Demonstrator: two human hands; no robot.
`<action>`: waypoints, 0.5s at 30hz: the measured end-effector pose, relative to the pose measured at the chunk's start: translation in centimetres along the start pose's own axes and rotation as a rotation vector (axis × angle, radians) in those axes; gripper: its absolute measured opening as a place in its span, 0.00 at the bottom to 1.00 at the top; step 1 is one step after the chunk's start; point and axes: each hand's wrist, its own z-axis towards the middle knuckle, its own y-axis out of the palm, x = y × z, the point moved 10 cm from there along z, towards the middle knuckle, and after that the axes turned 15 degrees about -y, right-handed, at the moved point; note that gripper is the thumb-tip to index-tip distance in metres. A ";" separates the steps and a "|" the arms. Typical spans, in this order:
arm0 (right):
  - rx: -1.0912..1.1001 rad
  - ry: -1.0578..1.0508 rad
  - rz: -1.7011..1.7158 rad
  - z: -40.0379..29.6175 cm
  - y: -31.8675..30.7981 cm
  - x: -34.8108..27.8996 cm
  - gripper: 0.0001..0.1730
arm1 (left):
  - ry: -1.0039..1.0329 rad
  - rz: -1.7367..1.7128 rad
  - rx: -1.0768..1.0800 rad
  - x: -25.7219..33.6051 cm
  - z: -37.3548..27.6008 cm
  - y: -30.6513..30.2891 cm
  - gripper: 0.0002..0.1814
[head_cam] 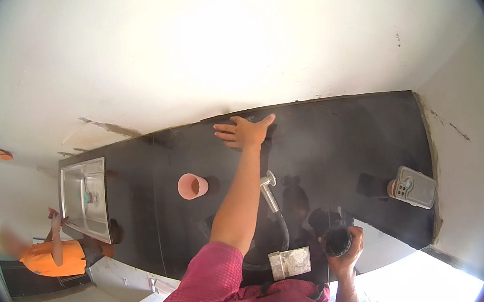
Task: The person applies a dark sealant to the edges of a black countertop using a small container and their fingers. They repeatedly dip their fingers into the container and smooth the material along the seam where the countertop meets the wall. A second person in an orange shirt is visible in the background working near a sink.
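Note:
My left hand (243,134) reaches to the back of a dark stone countertop (312,143), fingers spread, holding nothing. Its palm faces down close to the wall edge; whether it presses on the surface is hard to tell. Near my body, my right hand (347,251) grips a black round container (337,241) with a greyish rim. Between the arms lies a metal tap fitting (268,192) with a dark flexible hose running from it. A pink cup (192,186) with some brownish contents stands left of my left forearm. Close to my waist is a stained rectangular metal piece (290,263).
A phone in a clear case (416,187) rests against a peach-coloured object at the right end. At the left end, a stainless steel sink (88,199) sits by the counter, with a person in an orange shirt (55,258) beside it. A pale wall (163,92) borders the back.

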 end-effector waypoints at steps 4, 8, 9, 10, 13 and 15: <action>0.037 -0.026 -0.009 0.3 -0.4 -0.3 0.43 | 0.047 0.089 -0.068 2.4 -1.7 1.6 0.80; 0.032 -0.030 -0.020 0.5 -0.7 -0.6 0.43 | 0.247 0.107 -0.165 5.5 -7.6 5.2 0.74; 0.039 -0.027 -0.026 0.4 -0.9 -0.5 0.43 | 0.315 0.104 -0.187 5.9 -8.9 5.9 0.73; 0.046 -0.025 -0.030 0.2 -1.0 -0.4 0.43 | 0.358 0.113 -0.215 5.9 -9.7 6.5 0.70; 0.062 -0.038 -0.044 0.5 -1.8 -0.8 0.43 | 0.529 0.099 -0.214 5.6 -11.7 7.1 0.61; 0.068 -0.030 -0.044 0.3 -2.2 -1.0 0.42 | 0.690 0.032 -0.095 4.7 -11.9 5.8 0.54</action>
